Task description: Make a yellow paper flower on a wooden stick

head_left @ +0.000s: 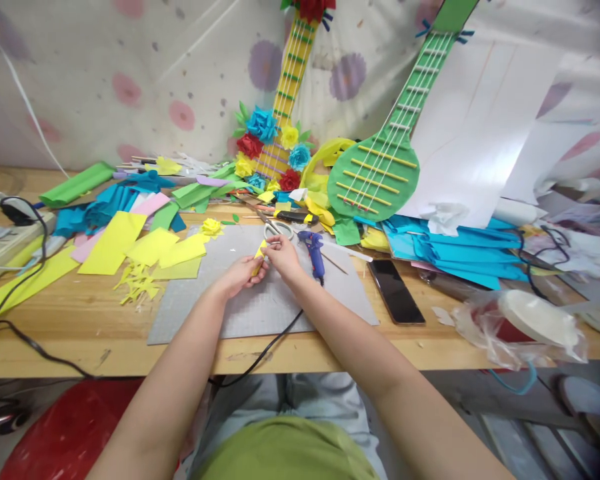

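Observation:
Over the grey cutting mat (190,313), both hands meet on a small folded strip of yellow paper (260,253). My left hand (243,275) grips its lower end, thumb and fingers closed. From above, my right hand (281,255) pinches the upper end between its fingertips. Just beyond the hands lie scissors (280,229), partly hidden. A blue hot glue gun (314,255) rests to the right of my right hand, its black cord trailing under my forearm. Left of the mat's top edge sits a yellow paper flower (212,228).
Yellow paper pieces (113,243) and yellow scraps (137,283) lie on the left, near a power strip (10,243). A phone (397,291) is on the right. Behind stand a green paper lute (375,177) and a flower-trimmed yellow one (293,73). Blue crepe paper (455,247) is stacked at right.

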{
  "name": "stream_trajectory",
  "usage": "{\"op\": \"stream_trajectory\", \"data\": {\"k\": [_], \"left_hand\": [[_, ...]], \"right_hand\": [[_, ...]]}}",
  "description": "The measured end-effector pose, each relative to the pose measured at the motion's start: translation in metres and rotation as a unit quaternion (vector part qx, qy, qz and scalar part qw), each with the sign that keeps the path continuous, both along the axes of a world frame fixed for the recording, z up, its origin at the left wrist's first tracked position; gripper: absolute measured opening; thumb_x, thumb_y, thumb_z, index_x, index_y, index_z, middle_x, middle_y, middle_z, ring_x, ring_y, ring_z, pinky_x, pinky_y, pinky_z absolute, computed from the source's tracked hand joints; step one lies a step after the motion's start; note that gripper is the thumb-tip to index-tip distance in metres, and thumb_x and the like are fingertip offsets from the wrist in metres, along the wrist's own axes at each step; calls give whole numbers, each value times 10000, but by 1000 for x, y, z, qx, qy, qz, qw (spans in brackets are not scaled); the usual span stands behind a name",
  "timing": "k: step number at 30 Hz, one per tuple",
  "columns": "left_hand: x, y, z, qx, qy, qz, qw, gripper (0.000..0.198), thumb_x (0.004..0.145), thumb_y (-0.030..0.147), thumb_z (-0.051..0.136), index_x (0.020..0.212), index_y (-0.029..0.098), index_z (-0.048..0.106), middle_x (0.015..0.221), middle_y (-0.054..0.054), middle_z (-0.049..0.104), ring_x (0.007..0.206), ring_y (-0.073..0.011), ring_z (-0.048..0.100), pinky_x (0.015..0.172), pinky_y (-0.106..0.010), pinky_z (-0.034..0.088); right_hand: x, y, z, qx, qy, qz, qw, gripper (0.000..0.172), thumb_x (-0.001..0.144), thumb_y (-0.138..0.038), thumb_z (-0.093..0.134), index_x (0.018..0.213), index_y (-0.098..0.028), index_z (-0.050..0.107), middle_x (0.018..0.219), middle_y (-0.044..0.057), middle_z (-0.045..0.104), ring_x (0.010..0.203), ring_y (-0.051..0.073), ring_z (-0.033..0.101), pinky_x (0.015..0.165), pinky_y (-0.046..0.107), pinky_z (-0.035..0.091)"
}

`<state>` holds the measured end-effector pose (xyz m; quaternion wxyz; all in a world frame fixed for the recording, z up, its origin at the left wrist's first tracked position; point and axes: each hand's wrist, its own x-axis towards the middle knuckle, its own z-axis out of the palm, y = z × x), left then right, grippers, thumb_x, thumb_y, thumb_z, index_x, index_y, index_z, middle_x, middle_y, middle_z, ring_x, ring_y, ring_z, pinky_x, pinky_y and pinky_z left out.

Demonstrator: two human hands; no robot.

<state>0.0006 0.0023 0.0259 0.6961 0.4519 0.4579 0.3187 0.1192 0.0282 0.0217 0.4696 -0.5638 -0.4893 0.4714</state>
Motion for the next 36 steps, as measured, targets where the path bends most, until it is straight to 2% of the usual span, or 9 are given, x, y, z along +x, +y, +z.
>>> {"op": "stream_trajectory", "data": {"k": [8,12,15,19,23,26,29,33,36], "left_hand": [[-7,2,6,0,-25,28,999,223,778,318,518,711,106,534,593,-47,591,412,-72,499,336,-155,346],[-6,5,3,19,-33,87,995,234,788,332,503,738,105,531,669,-80,641,468,-95,561,382,-171,402],[-6,8,2,30,-56,137,989,215,796,314,496,773,103,529,711,-86,656,493,-92,576,412,-176,421],[-6,13,0,35,-85,188,978,206,823,291,454,803,97,522,768,-98,662,509,-76,577,438,-172,432],[-4,19,-4,30,-114,234,965,198,831,281,439,782,102,506,744,-90,660,498,-69,568,442,-169,425],[0,23,-6,42,-124,239,962,195,824,286,448,777,105,503,726,-84,658,490,-72,564,444,-177,428],[4,27,-9,46,-122,230,964,197,828,279,430,774,103,498,713,-82,654,486,-84,568,439,-191,433],[5,32,-14,77,-131,223,963,219,826,307,425,784,104,496,724,-82,652,500,-91,573,457,-209,451],[3,33,-18,93,-137,220,961,240,817,332,437,786,102,499,724,-85,652,506,-90,574,468,-209,454]], "right_hand": [[-4,12,32,-10,-211,58,976,206,639,-183,578,829,-196,501,648,-50,546,569,99,531,602,254,431],[-3,7,62,50,-360,87,928,279,682,-326,602,912,-190,521,780,20,611,681,151,568,656,304,431],[6,6,93,81,-459,145,873,230,652,-294,653,831,-172,577,753,38,611,716,175,573,642,300,424],[35,20,133,-46,-479,290,828,163,672,-305,656,696,-147,623,599,19,571,589,144,566,547,279,428],[73,46,159,-133,-451,364,804,240,627,-359,691,725,-142,655,621,20,587,552,102,555,530,254,434],[94,66,154,-87,-465,366,801,242,628,-339,694,798,-167,681,645,18,612,556,93,548,549,240,423],[104,82,123,5,-544,298,784,144,700,-267,628,807,-197,695,658,10,634,595,100,548,584,228,402],[104,98,74,53,-630,261,730,172,729,-228,575,852,-223,696,847,24,675,766,145,585,652,227,393],[101,104,58,56,-683,256,681,178,721,-243,573,847,-211,695,870,50,678,818,170,599,690,236,403]]}}
